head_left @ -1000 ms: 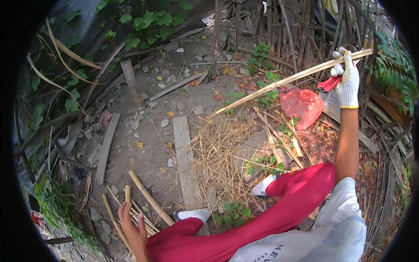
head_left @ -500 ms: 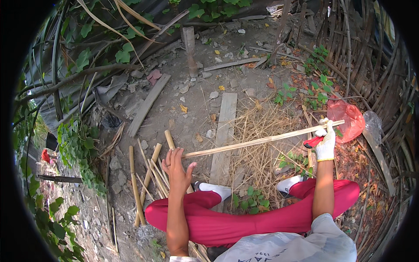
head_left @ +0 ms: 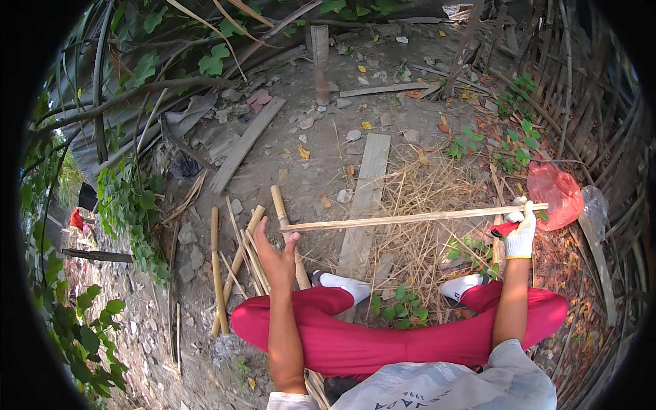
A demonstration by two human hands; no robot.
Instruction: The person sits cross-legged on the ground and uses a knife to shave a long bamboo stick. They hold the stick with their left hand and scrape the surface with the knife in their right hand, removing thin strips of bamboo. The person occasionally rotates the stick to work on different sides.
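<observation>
A long, pale split bamboo strip [head_left: 396,221] lies nearly level across the front of me, above the straw. My right hand [head_left: 522,236], in a white knit glove, is closed around the strip near its right end. A red-and-black object [head_left: 504,229], perhaps a tool handle, sticks out from the same hand; the rest of it is hidden. My left hand [head_left: 277,258] is bare, with fingers stretched and thumb apart. The strip's left end rests at the thumb and is not gripped.
Several bamboo poles [head_left: 215,266] and thin strips lie left of my left knee. A grey plank [head_left: 365,184] runs away between my feet, beside dry straw [head_left: 430,184]. A red plastic bag [head_left: 555,195] lies at right, before a stick fence [head_left: 601,137]. A short post [head_left: 320,65] stands at the back.
My left hand has turned its palm inward and tipped its fingers up around the strip's end. The strip has become more level, its left end slightly higher. The right hand keeps its hold.
</observation>
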